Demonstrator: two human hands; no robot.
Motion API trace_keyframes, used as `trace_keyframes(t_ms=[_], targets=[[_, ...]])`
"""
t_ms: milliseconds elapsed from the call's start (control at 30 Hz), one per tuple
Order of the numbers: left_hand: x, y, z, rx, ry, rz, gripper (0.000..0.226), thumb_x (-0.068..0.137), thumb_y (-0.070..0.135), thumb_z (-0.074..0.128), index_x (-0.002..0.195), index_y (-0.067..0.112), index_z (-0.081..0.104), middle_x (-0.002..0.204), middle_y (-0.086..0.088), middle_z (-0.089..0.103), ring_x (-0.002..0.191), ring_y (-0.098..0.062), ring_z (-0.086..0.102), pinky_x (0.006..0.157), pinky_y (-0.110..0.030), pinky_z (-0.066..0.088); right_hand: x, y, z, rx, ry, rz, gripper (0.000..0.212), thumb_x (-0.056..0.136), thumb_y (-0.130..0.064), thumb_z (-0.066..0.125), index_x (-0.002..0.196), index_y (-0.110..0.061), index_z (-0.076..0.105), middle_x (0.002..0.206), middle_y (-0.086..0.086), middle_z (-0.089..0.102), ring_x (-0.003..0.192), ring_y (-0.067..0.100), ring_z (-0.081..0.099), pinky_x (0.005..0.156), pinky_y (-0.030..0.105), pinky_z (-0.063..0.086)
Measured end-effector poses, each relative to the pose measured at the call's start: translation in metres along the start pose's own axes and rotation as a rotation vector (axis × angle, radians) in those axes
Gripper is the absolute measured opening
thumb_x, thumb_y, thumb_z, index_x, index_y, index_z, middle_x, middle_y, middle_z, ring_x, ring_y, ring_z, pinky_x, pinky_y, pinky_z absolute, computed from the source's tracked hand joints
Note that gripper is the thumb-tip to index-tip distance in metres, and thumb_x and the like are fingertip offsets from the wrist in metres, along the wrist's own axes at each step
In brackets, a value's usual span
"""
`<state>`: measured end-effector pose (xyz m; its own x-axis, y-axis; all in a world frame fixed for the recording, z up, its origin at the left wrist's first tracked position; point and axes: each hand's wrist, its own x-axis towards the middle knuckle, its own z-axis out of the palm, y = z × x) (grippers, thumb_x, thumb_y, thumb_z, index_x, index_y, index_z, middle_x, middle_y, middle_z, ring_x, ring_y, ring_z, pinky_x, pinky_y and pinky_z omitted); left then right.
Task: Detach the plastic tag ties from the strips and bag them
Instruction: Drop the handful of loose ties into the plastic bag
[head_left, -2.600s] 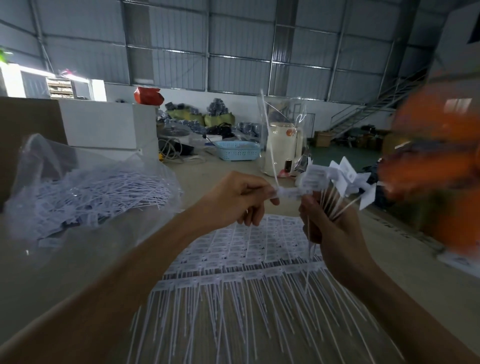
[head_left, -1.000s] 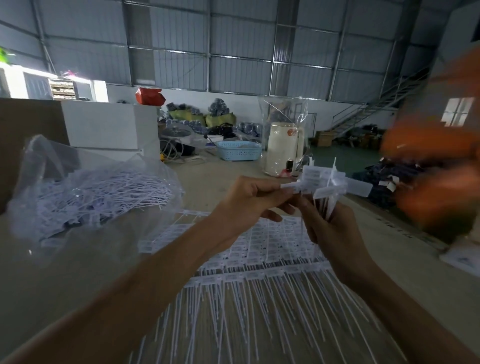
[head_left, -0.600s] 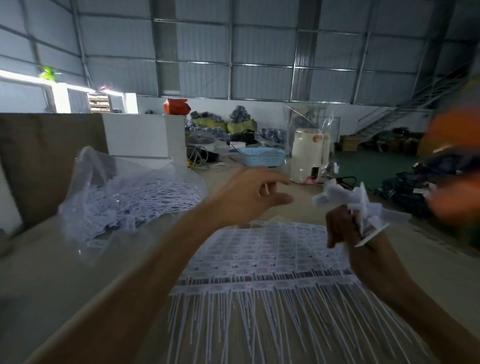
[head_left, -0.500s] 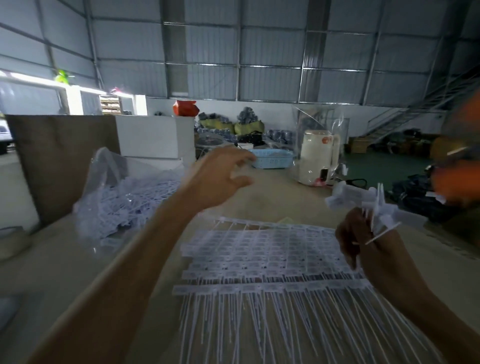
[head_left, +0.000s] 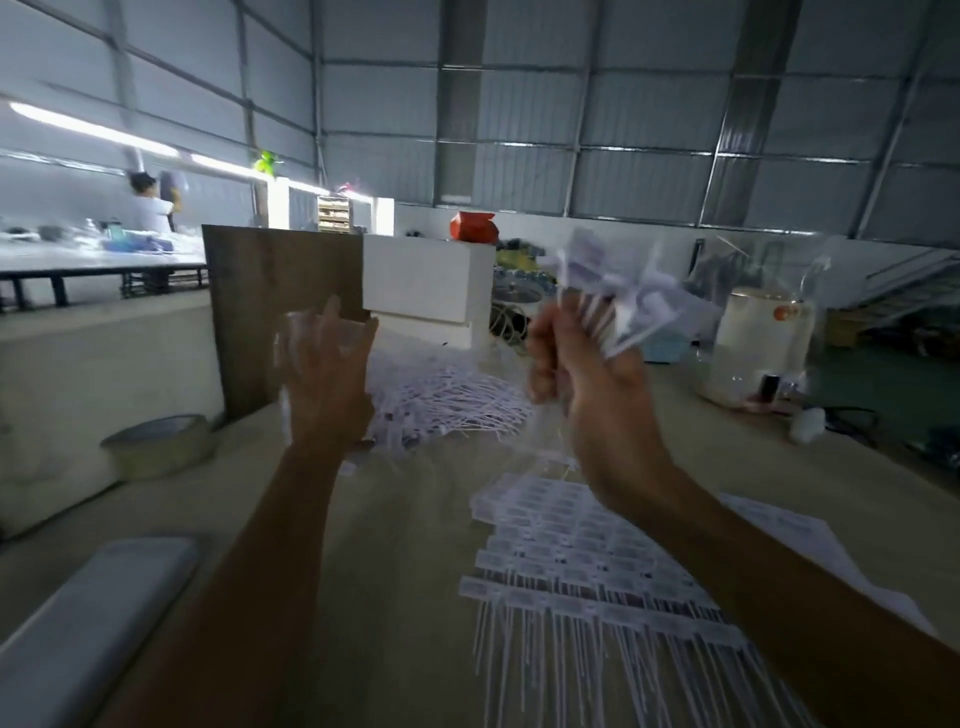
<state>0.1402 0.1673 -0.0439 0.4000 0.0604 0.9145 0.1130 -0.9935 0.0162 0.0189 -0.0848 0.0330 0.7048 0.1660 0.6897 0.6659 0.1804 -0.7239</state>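
Right hand (head_left: 587, 364) raised, fingers clenched round a fanned bunch of thin white plastic tag ties (head_left: 618, 296) with flat rectangular heads. Left hand (head_left: 327, 374) lifted at the blurred rim of a crinkled clear plastic bag (head_left: 317, 332); grip on it impossible to judge. Inside the bag, a loose heap of detached ties (head_left: 447, 400). On the tan tabletop (head_left: 395, 545), flat white strips of joined ties (head_left: 571, 561), slender tails pointing toward the camera.

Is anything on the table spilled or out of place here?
Yes, slightly. Some loose tag ties poke out of the clear bag onto the table. The strips lie flat and orderly.
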Motion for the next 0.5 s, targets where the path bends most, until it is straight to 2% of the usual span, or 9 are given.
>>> trace_keyframes(t_ms=[100,167,200,233,300,333,400,467,500], targets=[[-0.004,-0.008,0.010,-0.118,0.057,-0.172,0.041,0.091,0.045,0.065,0.125,0.021,0.065,0.152,-0.020,0.039,0.139,-0.045,0.035,0.111,-0.060,0.024,0.028,0.029,0.050,-0.126,-0.091,-0.096,0.026,0.105,-0.019,0.039,0.088,-0.022,0.059,0.071,-0.013,0.055,0.064,0.000,0.052,0.064,0.020,0.047],[-0.001,-0.009,0.007,-0.271,0.031,-0.294,0.029,0.096,0.029,0.061,0.118,0.012,0.067,0.146,-0.020,0.046,0.134,-0.033,0.045,0.110,-0.045,0.031,0.037,0.063,0.059,-0.482,-0.298,-0.112,0.023,0.098,-0.001,0.045,0.113,-0.003,0.063,0.089,-0.002,0.064,0.078,-0.001,0.058,0.077,0.011,0.043],[0.004,-0.007,0.004,-0.383,0.024,-0.364,0.026,0.097,0.019,0.059,0.117,0.004,0.067,0.138,-0.022,0.053,0.124,-0.024,0.054,0.107,-0.032,0.038,0.041,0.081,0.054,-0.698,-0.420,-0.137,0.035,0.094,0.003,0.047,0.128,0.002,0.057,0.105,0.011,0.066,0.094,0.006,0.060,0.084,0.013,0.041],[0.010,-0.005,0.000,-0.497,0.012,-0.415,0.025,0.097,0.013,0.058,0.115,-0.001,0.067,0.129,-0.023,0.059,0.113,-0.021,0.059,0.099,-0.025,0.045,0.045,0.101,0.045,-0.878,-0.548,-0.169,0.047,0.091,0.003,0.049,0.137,0.000,0.049,0.119,0.019,0.063,0.107,0.020,0.060,0.089,0.023,0.043],[0.019,0.002,-0.009,-0.560,-0.018,-0.452,0.020,0.096,0.011,0.056,0.105,0.001,0.072,0.115,-0.017,0.065,0.105,-0.028,0.060,0.090,-0.034,0.051,0.049,0.131,0.025,-1.181,-0.740,-0.181,0.056,0.090,-0.004,0.051,0.145,-0.008,0.038,0.128,0.022,0.059,0.109,0.036,0.061,0.083,0.036,0.046],[0.022,0.005,-0.012,-0.598,-0.030,-0.448,0.019,0.095,0.010,0.056,0.100,0.005,0.073,0.112,-0.013,0.066,0.104,-0.029,0.059,0.086,-0.035,0.050,0.052,0.143,0.018,-1.315,-0.745,-0.155,0.056,0.091,-0.009,0.050,0.145,-0.012,0.035,0.129,0.020,0.059,0.106,0.038,0.061,0.080,0.037,0.046],[0.029,0.013,-0.014,-0.688,-0.020,-0.450,0.017,0.093,0.008,0.058,0.096,0.010,0.075,0.110,-0.008,0.067,0.104,-0.025,0.058,0.079,-0.024,0.042,0.065,0.162,0.011,-1.463,-0.609,-0.075,0.052,0.094,-0.017,0.049,0.143,-0.014,0.032,0.126,0.018,0.060,0.103,0.037,0.062,0.078,0.038,0.046],[0.035,0.017,-0.013,-0.710,-0.007,-0.416,0.016,0.093,0.009,0.061,0.099,0.012,0.075,0.110,-0.007,0.068,0.104,-0.022,0.058,0.078,-0.014,0.035,0.082,0.176,0.012,-1.491,-0.517,0.025,0.053,0.096,-0.024,0.050,0.143,-0.010,0.030,0.129,0.018,0.054,0.112,0.039,0.057,0.086,0.042,0.047],[0.038,0.017,-0.013,-0.724,-0.002,-0.410,0.016,0.093,0.009,0.062,0.100,0.012,0.075,0.109,-0.007,0.069,0.104,-0.021,0.059,0.079,-0.014,0.035,0.091,0.182,0.015,-1.508,-0.531,0.086,0.057,0.097,-0.028,0.052,0.145,-0.010,0.028,0.135,0.019,0.047,0.121,0.040,0.049,0.094,0.047,0.044]])
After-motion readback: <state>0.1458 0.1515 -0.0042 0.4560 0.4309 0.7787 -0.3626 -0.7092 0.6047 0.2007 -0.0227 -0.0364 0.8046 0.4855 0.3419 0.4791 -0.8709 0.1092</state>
